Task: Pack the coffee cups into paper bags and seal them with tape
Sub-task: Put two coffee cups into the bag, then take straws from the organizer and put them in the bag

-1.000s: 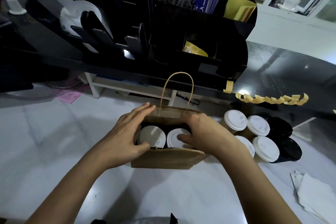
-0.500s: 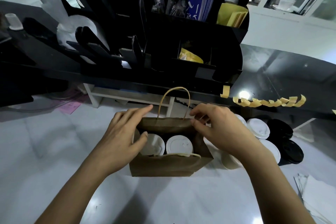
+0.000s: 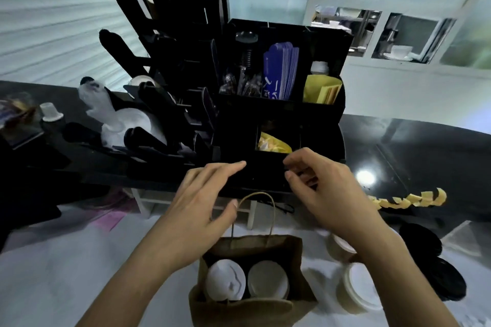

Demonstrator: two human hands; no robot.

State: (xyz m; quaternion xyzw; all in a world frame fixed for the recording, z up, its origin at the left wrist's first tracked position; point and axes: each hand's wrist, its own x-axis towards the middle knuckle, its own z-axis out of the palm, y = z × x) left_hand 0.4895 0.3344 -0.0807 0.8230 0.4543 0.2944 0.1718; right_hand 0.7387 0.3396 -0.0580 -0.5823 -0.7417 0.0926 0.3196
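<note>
1. The bag (image 3: 252, 305) stands open on the white counter (image 3: 53, 273), near the bottom of the view.
2. Two white-lidded cups sit side by side inside the bag: the left cup (image 3: 225, 283) and the right cup (image 3: 268, 283).
3. The bag's handle (image 3: 255, 195) rises upright from its far edge.
4. The left hand (image 3: 202, 207) hovers above and left of the bag, fingers extended and relaxed, holding nothing; its thumb lies just beside the handle, and contact cannot be told.
5. The right hand (image 3: 326, 191) hovers above and right of the bag, fingers loosely curled, grasping nothing visible.
6. More cups (image 3: 358, 292) stand right of the bag, with black lids (image 3: 435, 265) farther right.
7. Tape strips (image 3: 409, 199) hang from the black ledge, up and right of the bag.
8. A black organizer (image 3: 281, 114) stands behind the bag.
</note>
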